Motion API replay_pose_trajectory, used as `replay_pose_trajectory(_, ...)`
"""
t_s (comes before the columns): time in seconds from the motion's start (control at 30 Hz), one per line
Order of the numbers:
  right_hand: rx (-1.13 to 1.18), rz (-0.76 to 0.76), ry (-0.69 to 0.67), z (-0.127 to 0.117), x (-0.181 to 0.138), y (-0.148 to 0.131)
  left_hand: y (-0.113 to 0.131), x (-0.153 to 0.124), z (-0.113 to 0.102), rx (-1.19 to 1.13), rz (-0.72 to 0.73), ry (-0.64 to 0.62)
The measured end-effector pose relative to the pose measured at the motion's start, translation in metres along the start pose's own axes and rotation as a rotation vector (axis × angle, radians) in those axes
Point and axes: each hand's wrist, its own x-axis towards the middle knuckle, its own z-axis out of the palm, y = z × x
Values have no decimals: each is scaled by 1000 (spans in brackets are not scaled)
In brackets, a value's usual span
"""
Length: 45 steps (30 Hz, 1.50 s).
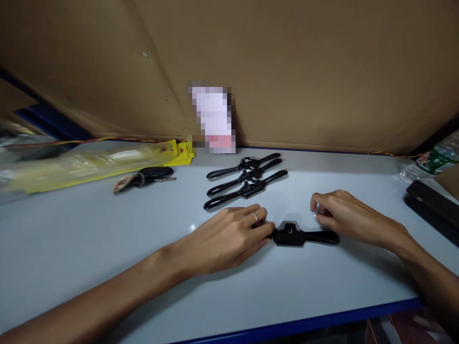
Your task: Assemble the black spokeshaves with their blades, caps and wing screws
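Your right hand can pass forward to the cardboard wall, between three spokeshaves at left and a plastic bottle at right.

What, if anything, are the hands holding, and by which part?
The left hand holds the nearest black tool by its left-side handle. Whether the right hand pinches something small cannot be told.

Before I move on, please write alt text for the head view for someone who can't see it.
The left hand grips one end of a black tool on a pale table; the right hand, curled, is near the other end. Three similar tools lie beyond, keys left of them.
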Motion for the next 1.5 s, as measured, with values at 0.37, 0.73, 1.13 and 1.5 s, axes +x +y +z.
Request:
replay_pose_trajectory(0.37,511,-121,234,13,10,-31,0,1,-2,80,55,1)
replay_pose_trajectory(0.73,472,-168,212,30,11,-42,0,0,-1,88,50,20)
replay_pose_trajectory(1.13,236,-236,191,36,9,-44,0,1,-1,83,56,32)
replay_pose_trajectory(1.5,781,7,47,29,17,-40,1,2,-2,69,61,38)
